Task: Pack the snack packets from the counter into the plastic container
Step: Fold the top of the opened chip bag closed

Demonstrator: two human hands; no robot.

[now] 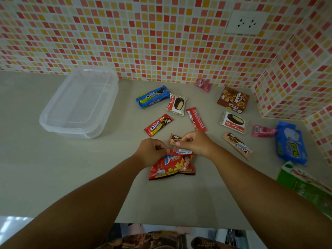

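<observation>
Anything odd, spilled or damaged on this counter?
Nothing spilled or torn. One snag: the container at the left has its lid on and holds no packets, while snacks lie scattered to its right. Both hands, left hand and right hand, pinch the top edge of the potato chip bag.

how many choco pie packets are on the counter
2: one Choco Pie packet beside the blue cookie pack, another below the brown box. None appears hidden.

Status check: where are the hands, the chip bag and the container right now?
Left hand and right hand both pinch the chip bag at its top edge. Container at left, lid on. Other snacks lie loose on the counter.
</observation>
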